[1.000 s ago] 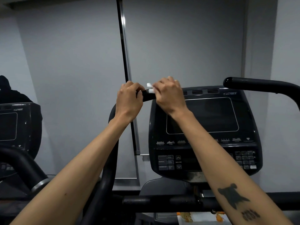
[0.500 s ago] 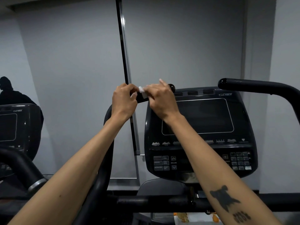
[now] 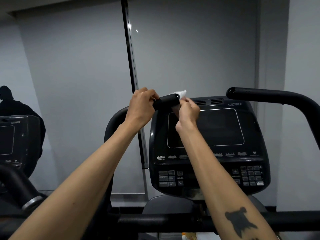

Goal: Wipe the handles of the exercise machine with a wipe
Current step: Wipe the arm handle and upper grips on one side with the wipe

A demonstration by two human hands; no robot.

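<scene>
The machine's left handle (image 3: 167,101) is a black curved bar whose rounded tip points right, just above the console. My left hand (image 3: 141,108) grips this bar a little back from the tip. My right hand (image 3: 187,113) is at the tip, pinching a small white wipe (image 3: 179,93) that sticks up just past the bar's end. The right handle (image 3: 270,97) is a matching black bar at the upper right, with no hand on it.
The black console (image 3: 216,144) with a dark screen and keypads stands right behind the hands. A black crossbar (image 3: 155,220) runs along the bottom. A second machine (image 3: 15,139) and a dark figure (image 3: 10,101) appear at the left. Grey wall and a vertical black strip (image 3: 131,66) lie behind.
My right hand has slid rightward along the left handle to its tip, uncovering the bar's end. The wipe now shows above the tip. My left hand has kept its grip.
</scene>
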